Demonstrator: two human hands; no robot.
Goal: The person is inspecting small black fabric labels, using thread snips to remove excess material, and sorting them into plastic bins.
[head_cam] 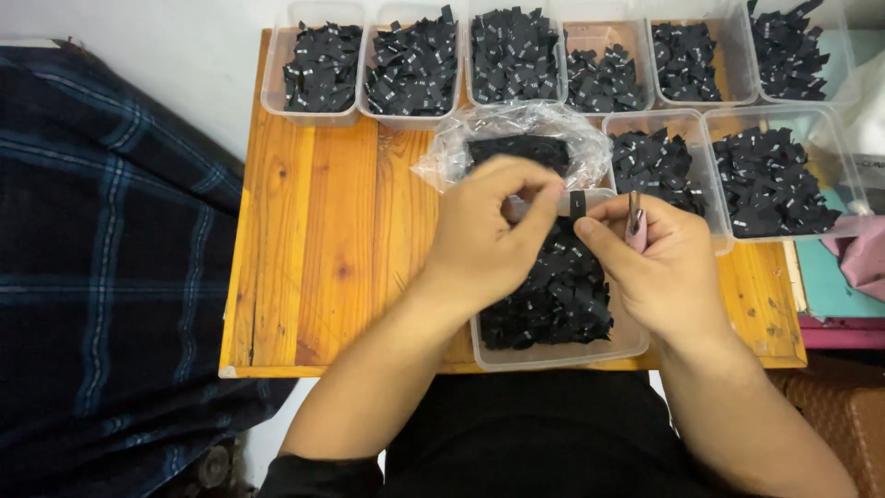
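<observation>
My left hand (493,231) and my right hand (659,263) meet above a clear plastic tub (553,355) full of small black fabric labels. Between the fingertips of both hands is a single black label (578,205) with a white mark. My right hand also grips a small pink-handled snipper (635,224), its metal tips pointing up. Behind my hands lies an open clear plastic bag (516,138) with a bundle of black label material in it.
Several clear tubs of black labels stand along the back of the wooden table (323,240), with two more (784,175) at the right. A dark plaid cloth (101,258) lies to the left. Pink fabric (862,263) sits at the far right.
</observation>
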